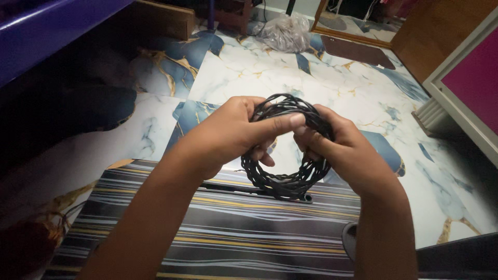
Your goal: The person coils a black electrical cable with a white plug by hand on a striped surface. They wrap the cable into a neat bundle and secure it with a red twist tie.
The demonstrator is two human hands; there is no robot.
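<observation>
The black cable (286, 150) was already wound into a tight round coil, held in the air above the striped mat (233, 233). The left hand (231, 132) and right hand (337, 148) both gripped it; no loose tail showed.

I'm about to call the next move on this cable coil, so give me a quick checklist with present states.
1. Left hand grips the black cable coil at its upper left: ok.
2. Right hand grips the coil's right side: ok.
3. Coil loops bundled in one ring, none hanging loose: ok.
4. Cable ends and plugs located: cannot tell, hidden in the windings.
5. Coil held clear above the striped surface: ok, though the black strip lies just beneath.
6. Marble-patterned floor past the coil unobstructed: ok; the plastic bag lies far off.
</observation>
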